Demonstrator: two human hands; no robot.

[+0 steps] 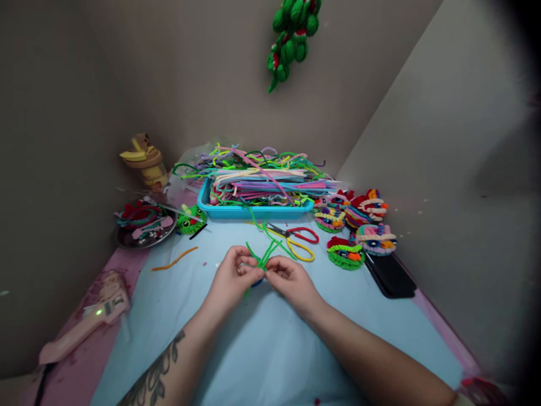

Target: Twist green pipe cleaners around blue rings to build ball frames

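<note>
My left hand (233,274) and my right hand (288,278) meet over the middle of the light blue mat (270,338). Both pinch a bundle of green pipe cleaners (265,255), whose loose ends fan up and away from my fingers. A small blue piece shows just under the pinch, partly hidden by my fingers. Red-handled scissors (298,234) and a yellow loop lie just beyond my right hand.
A turquoise tray (236,210) heaped with coloured pipe cleaners stands at the back. Several finished fuzzy round figures (357,225) lie at the right by a black phone (391,275). A glue gun (91,318), a metal dish (143,225) and an orange pipe cleaner (174,259) are at the left.
</note>
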